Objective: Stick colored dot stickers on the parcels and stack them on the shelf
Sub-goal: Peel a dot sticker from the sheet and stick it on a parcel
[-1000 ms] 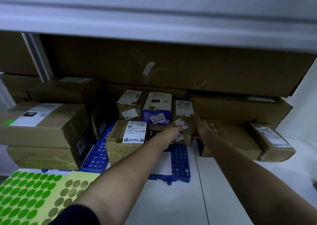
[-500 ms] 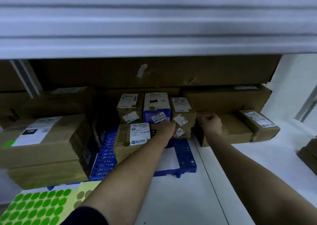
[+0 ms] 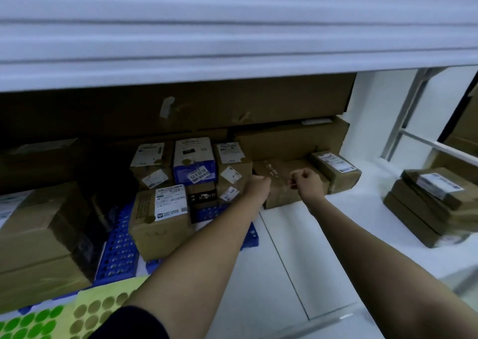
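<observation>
Shelf board (image 3: 336, 248): white, smooth, flat, with a seam running front to back; a second white board overhangs it close above.

Long cartons (image 3: 181, 111): plain brown cardboard, wide and shallow, stacked at the back; dull, creased, one scrap of pale tape.

Blue pallet (image 3: 116, 256): rigid plastic grid of small holes, lying under the middle parcels.

Small parcels (image 3: 194, 163): boxy cardboard and one blue-printed carton, each with a white shipping label, packed side by side in two tiers; several carry an olive dot.

Brown parcel (image 3: 279, 183): low, flat-topped carton just right of that cluster, resting on the board and set against the boxes behind.

Sticker sheets (image 3: 98, 310): glossy paper at the near left, one of green dots, one of olive dots.

Right hand (image 3: 306, 183): curled into a fist over the brown parcel; whether it holds anything I cannot tell.

Left hand (image 3: 257, 185): fingers curled, at the parcel's left edge beside the stacked cluster; a grip cannot be made out.

Step in hand, as I judge: a stacking placement just finishing. The next move likely calls for a reach back to the sticker sheets, peeling one dot cleanly by its edge and pressing it flat on the next parcel.
</observation>
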Motion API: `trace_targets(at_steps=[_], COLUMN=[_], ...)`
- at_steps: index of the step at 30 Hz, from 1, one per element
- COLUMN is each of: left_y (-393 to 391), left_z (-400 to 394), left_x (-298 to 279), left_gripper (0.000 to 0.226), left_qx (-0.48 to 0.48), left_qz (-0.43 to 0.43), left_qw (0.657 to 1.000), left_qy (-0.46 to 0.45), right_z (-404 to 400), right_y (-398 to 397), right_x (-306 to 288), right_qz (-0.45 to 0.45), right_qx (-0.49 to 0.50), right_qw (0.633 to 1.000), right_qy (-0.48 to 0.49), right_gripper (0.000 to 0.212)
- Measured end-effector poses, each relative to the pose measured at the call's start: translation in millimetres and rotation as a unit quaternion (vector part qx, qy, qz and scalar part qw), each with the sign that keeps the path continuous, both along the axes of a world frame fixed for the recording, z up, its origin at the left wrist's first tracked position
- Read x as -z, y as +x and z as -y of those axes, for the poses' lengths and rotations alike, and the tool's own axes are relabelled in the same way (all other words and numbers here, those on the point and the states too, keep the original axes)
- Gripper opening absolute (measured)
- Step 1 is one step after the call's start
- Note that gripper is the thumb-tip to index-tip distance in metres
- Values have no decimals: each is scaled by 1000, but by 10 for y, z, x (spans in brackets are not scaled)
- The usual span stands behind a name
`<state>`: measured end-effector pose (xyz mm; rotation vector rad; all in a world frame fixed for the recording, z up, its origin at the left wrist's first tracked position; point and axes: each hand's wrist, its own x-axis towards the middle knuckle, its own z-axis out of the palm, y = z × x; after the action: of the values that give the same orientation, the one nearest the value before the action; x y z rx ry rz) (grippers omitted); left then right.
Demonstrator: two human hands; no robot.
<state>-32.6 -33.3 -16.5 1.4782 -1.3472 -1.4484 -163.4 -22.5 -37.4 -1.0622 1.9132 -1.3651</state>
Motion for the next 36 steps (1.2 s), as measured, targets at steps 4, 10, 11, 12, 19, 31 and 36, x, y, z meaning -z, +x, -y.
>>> trace_targets(at_steps=[4,10,11,12,19,31,36], left_y=[-526,-1298,-1404,-1540,-2358,-3300,-3613], left_z=[-84,-350,-381,-414,-578,-729,-858], left_x=[-36,-159,-162,-167,-174,-125,-76], left_gripper=[38,45,41,38,58,45,45], left_qx=[42,110,120,131,206,286,303], left_qz=[14,44,41,38,47,53,40], left_qw=[999,993,992,990,976,955,948], left_qy=[10,27,27,28,50,51,87], right_z=[-113,-324,-355,-389,-577,-856,-867], right_y=[-512,-1377,-1502,-1658,-2547,-3558,-3667], right_x=[-26,-61,-67,-76,-106,-100,-54], right_qz=[-31,-96,-111,-130,-273,-323,-288], right_qx=[23,86,91,93,151,207,211], right_qw=[999,989,986,983,937,883,896], right_qy=[26,74,82,90,159,270,264], right_gripper=[22,39,40,41,44,60,56])
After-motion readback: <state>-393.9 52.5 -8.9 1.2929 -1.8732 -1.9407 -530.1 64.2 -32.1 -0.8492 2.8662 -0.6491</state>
